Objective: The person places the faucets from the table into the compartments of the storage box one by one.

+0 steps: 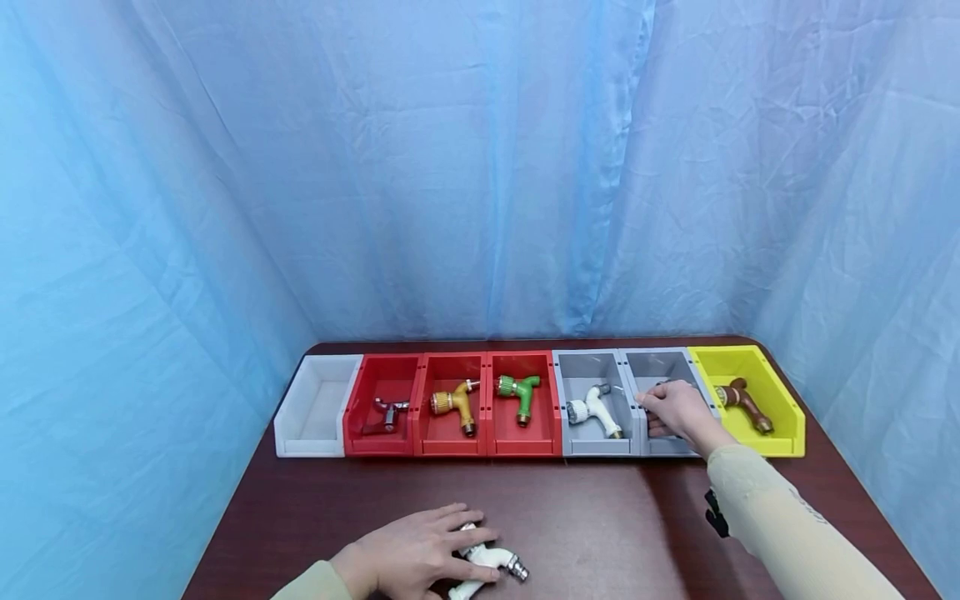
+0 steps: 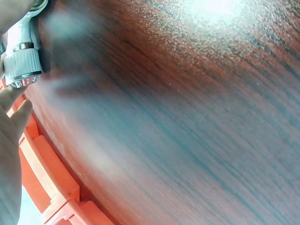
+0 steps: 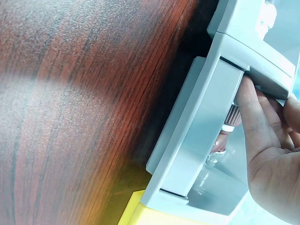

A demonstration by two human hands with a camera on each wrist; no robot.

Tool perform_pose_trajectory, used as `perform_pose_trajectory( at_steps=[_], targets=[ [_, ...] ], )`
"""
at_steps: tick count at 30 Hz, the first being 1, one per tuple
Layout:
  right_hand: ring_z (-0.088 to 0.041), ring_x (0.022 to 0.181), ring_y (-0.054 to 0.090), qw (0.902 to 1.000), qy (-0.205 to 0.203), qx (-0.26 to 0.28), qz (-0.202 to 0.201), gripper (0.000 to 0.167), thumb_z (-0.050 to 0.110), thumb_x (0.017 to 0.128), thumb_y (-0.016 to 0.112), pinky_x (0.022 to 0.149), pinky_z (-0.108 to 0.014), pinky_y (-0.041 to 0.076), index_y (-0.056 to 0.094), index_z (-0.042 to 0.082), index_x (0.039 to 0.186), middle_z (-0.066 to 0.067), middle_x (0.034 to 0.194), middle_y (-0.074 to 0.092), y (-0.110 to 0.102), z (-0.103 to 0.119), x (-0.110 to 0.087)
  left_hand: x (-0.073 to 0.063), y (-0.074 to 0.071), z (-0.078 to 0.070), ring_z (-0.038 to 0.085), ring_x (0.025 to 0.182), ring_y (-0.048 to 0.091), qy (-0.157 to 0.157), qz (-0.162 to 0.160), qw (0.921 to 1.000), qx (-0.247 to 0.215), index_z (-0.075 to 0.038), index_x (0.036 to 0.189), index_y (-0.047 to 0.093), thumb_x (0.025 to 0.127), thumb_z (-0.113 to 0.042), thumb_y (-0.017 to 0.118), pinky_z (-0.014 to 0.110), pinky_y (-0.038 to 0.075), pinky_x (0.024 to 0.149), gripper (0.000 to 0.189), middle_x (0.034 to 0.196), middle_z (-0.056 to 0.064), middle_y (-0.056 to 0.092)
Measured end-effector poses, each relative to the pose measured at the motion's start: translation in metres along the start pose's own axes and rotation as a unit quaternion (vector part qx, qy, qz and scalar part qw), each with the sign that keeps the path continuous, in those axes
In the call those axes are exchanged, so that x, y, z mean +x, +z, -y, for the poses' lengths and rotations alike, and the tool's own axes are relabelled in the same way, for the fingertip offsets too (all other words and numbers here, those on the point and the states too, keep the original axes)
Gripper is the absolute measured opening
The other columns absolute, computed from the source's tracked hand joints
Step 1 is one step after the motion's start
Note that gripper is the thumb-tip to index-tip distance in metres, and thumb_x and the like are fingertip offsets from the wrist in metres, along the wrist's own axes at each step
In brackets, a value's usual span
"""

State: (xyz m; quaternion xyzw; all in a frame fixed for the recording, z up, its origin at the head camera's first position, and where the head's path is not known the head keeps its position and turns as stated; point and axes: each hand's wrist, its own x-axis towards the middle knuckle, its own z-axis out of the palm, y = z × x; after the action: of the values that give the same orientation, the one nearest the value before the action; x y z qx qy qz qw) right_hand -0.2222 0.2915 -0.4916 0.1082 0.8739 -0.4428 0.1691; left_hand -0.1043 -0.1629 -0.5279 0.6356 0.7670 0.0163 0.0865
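Observation:
In the head view my left hand lies over a white faucet on the table, its fingers spread across the body. The left wrist view shows this faucet's ribbed white handle beside the fingers. My right hand reaches into the right-hand grey bin, close to its left side wall. In the right wrist view a reddish-brown faucet with a ribbed handle lies in that bin, partly behind the fingers. Whether they touch it or pinch the wall is unclear.
A row of bins lines the table's back: a white bin, red bins with chrome, yellow and green faucets, another grey bin with a white faucet, and a yellow bin with a brown faucet. Blue curtains surround it.

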Motion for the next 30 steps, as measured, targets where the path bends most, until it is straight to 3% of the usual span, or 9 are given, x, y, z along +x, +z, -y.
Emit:
perform_pose_trajectory(
  at_steps=[5, 10, 20, 30],
  targets=[
    [-0.018, 0.079, 0.067, 1.0000, 0.000, -0.003, 0.000, 0.037, 0.025, 0.107, 0.056, 0.071, -0.037, 0.064, 0.067, -0.008, 0.120, -0.014, 0.096, 0.068, 0.000, 0.001, 0.000, -0.001, 0.001, 0.001, 0.018, 0.138, 0.045, 0.005, -0.030, 0.9990, 0.032, -0.042, 0.154, 0.042, 0.100, -0.055, 0.057, 0.029, 0.045, 0.111, 0.058, 0.152, -0.003, 0.045],
    [-0.018, 0.080, 0.067, 1.0000, 0.001, -0.002, 0.000, 0.038, 0.025, 0.107, 0.056, 0.073, -0.038, 0.064, 0.066, -0.008, 0.122, -0.015, 0.097, 0.068, 0.001, 0.002, 0.000, -0.002, 0.000, 0.003, 0.020, 0.130, 0.050, 0.008, -0.063, 0.9957, 0.066, -0.039, 0.148, 0.053, 0.097, -0.058, 0.061, 0.027, 0.049, 0.105, 0.055, 0.145, -0.001, 0.051],
    [-0.019, 0.081, 0.067, 1.0000, 0.002, -0.003, 0.000, 0.039, 0.025, 0.107, 0.055, 0.073, -0.039, 0.064, 0.065, -0.009, 0.124, -0.016, 0.097, 0.067, 0.001, 0.002, -0.001, -0.008, -0.004, 0.011, 0.021, 0.134, 0.041, -0.034, -0.049, 0.9967, 0.055, -0.038, 0.148, 0.054, 0.094, -0.065, 0.060, 0.024, 0.053, 0.096, 0.060, 0.149, 0.000, 0.046],
    [-0.019, 0.080, 0.068, 1.0000, -0.001, 0.004, 0.001, 0.039, 0.026, 0.107, 0.055, 0.074, -0.040, 0.064, 0.066, -0.008, 0.120, -0.015, 0.095, 0.067, 0.000, 0.001, 0.000, -0.017, -0.009, 0.022, 0.027, 0.130, 0.048, -0.072, -0.123, 0.9850, 0.097, -0.033, 0.141, 0.062, 0.088, -0.065, 0.069, 0.032, 0.057, 0.093, 0.063, 0.145, 0.004, 0.051]
  ],
)
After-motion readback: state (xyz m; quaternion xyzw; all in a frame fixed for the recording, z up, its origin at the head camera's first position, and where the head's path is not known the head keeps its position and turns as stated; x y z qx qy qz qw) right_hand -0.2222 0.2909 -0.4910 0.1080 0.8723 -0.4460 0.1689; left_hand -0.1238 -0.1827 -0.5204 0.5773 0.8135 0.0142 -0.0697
